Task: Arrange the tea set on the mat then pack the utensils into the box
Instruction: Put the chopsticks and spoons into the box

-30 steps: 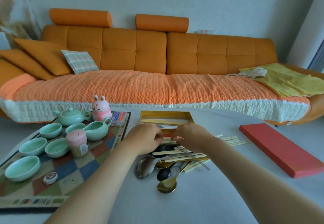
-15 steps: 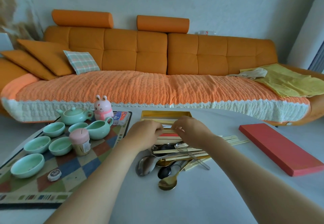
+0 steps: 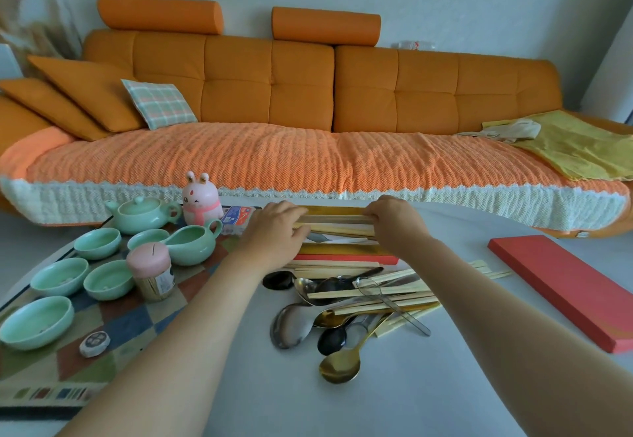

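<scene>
Two grips on one bundle. Head view, centre of frame: your left grip point(image 3: 274, 231) and right grip point(image 3: 394, 221) each pinch one end of a bundle of wooden chopsticks point(image 3: 337, 220). You hold it level over the open box point(image 3: 342, 250); whether it touches the rim, cannot tell. The gold interior shows a few sticks already laid in.

Left of frame: the mat point(image 3: 113, 327) carries the teapot point(image 3: 140, 214), the pitcher point(image 3: 191, 243) and several green cups point(image 3: 60, 275). I judge that half done.

Lower centre: a loose pile of spoons and chopsticks point(image 3: 342, 310) lies on the bench point(image 3: 239, 385), just in front of the box. Most of the packing is left.

Right of frame: the red lid point(image 3: 565, 286) lies flat, well apart from the box, not yet fitted. Roughly mid-task, by my reading.
</scene>
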Available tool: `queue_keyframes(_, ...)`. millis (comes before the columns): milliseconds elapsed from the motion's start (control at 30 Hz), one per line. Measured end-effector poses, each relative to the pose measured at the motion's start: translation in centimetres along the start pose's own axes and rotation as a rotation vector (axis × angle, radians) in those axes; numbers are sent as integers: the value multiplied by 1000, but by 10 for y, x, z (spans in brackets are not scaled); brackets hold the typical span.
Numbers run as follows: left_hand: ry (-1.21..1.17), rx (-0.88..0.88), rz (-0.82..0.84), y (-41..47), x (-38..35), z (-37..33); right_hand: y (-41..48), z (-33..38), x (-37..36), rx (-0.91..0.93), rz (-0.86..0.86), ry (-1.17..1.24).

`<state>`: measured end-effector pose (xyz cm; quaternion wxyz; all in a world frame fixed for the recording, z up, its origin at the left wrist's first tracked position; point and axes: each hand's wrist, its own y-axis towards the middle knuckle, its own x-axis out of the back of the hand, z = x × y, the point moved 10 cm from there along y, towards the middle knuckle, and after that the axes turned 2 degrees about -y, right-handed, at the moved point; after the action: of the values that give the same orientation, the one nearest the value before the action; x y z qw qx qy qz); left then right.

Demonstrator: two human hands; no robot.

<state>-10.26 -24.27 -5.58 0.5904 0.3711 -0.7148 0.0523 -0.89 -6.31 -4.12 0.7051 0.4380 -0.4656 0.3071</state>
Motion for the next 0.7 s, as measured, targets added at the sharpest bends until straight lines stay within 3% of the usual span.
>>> queue_keyframes(233,32,17,233,8,-34,5,20,-7,-19,-99,55,38)
queue_keyframes(433,109,11,287,7,-37,-4,8,5,-34,-9,286,117)
queue_keyframes(567,106,-46,191,4,-27,-17,-3,7,-26,21,321,115)
queue_keyframes(700,86,-177,-39,0,-1,-48,-16,17,9,122,120,205)
